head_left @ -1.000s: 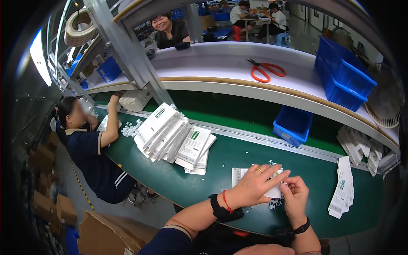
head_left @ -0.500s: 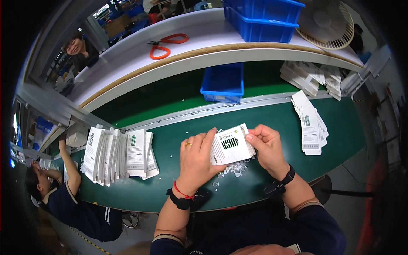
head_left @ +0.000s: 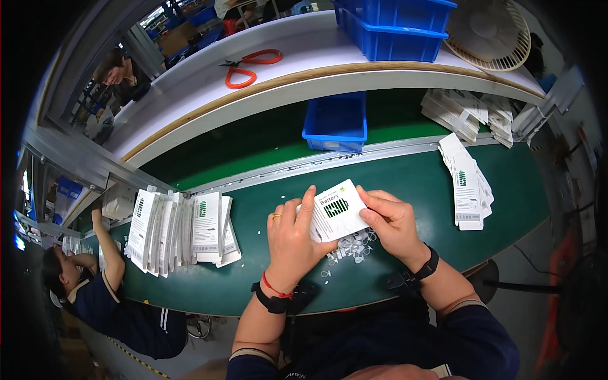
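Observation:
A small white battery box, printed with a dark green bar pattern, is held up tilted above the green bench. My left hand is closed around its left side, thumb at the upper edge. At the box's right end, the thumb and fingers of my right hand pinch the edge, covering part of that end. Below the box, on the bench, lies a pile of small clear plastic pieces, partly hidden by the box and hands.
White boxes stand in a row at left. Flat white cartons lie fanned at right, with more cartons behind. A blue bin sits beyond the bench rail. The shelf holds red-handled scissors, stacked blue bins and a fan. A co-worker sits at left.
The box's right end, where a flap edge stood out, now looks closed. My right fingers have shifted left and down onto that end.

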The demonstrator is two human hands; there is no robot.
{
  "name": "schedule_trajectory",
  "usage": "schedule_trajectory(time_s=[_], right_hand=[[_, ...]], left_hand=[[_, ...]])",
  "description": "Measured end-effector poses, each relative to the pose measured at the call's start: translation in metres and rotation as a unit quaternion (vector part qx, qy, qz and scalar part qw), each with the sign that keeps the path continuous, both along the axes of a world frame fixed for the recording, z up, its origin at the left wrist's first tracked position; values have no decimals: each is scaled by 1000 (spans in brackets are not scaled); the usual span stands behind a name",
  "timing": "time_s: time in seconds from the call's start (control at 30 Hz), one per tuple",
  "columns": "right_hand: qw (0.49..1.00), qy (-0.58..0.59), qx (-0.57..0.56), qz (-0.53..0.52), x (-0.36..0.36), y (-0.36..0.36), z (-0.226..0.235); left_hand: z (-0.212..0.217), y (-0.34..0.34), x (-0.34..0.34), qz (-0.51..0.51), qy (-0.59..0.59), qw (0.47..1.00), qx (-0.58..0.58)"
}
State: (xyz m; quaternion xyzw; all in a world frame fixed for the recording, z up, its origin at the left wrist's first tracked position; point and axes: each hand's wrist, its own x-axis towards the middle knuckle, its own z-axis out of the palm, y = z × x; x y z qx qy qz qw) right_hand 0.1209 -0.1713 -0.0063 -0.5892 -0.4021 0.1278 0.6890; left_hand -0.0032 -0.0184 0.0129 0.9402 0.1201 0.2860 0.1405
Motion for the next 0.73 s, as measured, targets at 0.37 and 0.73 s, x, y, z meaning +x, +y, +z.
schedule_trajectory(time_s=[0.37, 0.73], right_hand=[[995, -50, -25, 83, 19, -7, 10], [970, 241, 5, 29, 10, 1, 1]], left_hand=[[4, 4, 1, -28, -16, 999, 3], [2, -5, 4, 23, -33, 999, -15]])
